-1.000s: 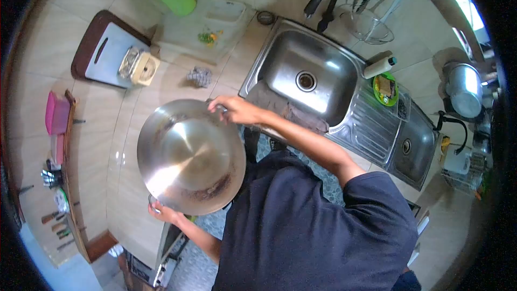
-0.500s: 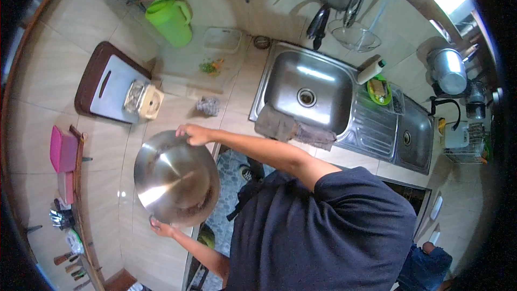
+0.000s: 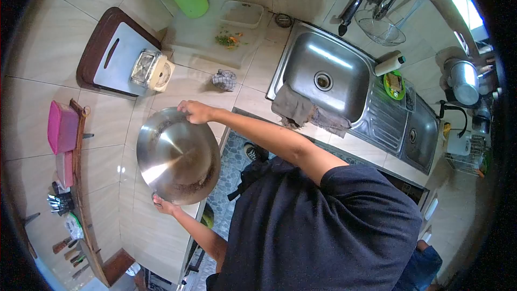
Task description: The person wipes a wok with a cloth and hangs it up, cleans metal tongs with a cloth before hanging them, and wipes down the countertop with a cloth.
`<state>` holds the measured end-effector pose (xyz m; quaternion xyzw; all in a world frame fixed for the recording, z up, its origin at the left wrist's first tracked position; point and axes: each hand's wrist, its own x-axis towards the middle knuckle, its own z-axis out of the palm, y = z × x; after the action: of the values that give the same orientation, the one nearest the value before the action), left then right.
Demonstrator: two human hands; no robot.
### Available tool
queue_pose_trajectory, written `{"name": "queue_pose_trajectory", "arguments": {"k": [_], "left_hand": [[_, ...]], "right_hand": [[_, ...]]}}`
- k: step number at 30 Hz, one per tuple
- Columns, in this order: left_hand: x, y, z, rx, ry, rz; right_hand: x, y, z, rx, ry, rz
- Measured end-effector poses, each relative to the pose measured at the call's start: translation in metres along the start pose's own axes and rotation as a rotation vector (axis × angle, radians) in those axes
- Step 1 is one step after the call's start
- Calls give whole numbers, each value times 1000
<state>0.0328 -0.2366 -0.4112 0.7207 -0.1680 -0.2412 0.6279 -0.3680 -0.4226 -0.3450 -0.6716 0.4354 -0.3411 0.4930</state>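
You hold the stainless-steel wok (image 3: 180,159) over the tiled countertop (image 3: 153,237), your right hand (image 3: 196,112) and left hand (image 3: 166,205) clamped on opposite edges; a crumpled checked cloth (image 3: 223,80) lies near your right.

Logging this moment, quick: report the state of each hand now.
Left hand: closed, holding the metal pan at its rim.
Right hand: closed, holding the same pan at the opposite side.
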Motion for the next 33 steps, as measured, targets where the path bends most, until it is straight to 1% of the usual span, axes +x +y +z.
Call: {"name": "queue_pose_trajectory", "arguments": {"k": [1,2,3,4,6,8,9,10,11,12,13,14,15,17,18,19,21,23,24,25,26,27,28,29,30,31,32,33], "left_hand": [[0,1,1,2,1,2],[-1,3,2,94,-1,38],[-3,4,-1,189,5,72],[8,-5,-8,237,-34,95],[6,1,-4,107,-40,-66],[-20,28,8,93,-2,-115],[-17,25,6,125,0,-79],[-12,19,3,157,-2,-43],[-7,11,0,97,-37,-5],[-6,11,-1,117,-39,17],[-8,11,-1,139,-38,37],[-20,22,5,82,-37,27],[-14,16,3,127,-34,52],[-8,10,-5,178,-5,87],[-12,10,-4,180,13,96],[-13,7,-7,179,12,134],[-23,4,-6,191,27,189],[-33,5,-6,252,108,185],[-42,14,-2,187,101,217],[-45,16,-2,214,93,225],[-47,15,-4,247,79,233],[-46,10,-4,208,96,307],[-46,7,-6,221,97,285],[-46,6,-7,229,93,266],[-50,11,-5,239,106,308],[-49,10,-7,236,118,304],[-48,6,-10,232,100,263],[-48,4,-10,222,87,222]], "right_hand": [[0,4,2,-29,26,-27],[1,10,5,-55,45,-54],[1,19,4,-107,81,-145],[-1,28,2,-152,111,-236],[-26,40,-12,-55,301,-228],[-43,68,-31,-403,538,-137],[-53,65,-43,-460,593,26],[-58,55,-52,-687,615,125],[-58,53,-58,-826,568,154],[-55,55,-65,-968,519,179],[-49,67,-70,-982,439,186],[-42,84,-73,-998,355,187],[-41,98,-73,-1069,276,175],[-42,134,-73,-939,39,233],[-47,135,-69,-952,73,225],[-56,133,-67,-968,110,219],[-75,131,-67,-682,275,193],[-101,104,-64,-445,459,341],[-111,91,-57,-381,606,277],[-114,37,-43,-19,673,323],[-114,8,-25,-126,678,176],[-112,-18,-7,-228,684,28],[-103,-58,12,-421,525,-163],[-95,-79,36,-478,304,-125],[-90,-83,63,-675,139,-174],[-83,-59,88,-799,-42,-268],[-81,-45,111,-840,-252,-159],[-89,-11,132,-948,-320,-219]]}}
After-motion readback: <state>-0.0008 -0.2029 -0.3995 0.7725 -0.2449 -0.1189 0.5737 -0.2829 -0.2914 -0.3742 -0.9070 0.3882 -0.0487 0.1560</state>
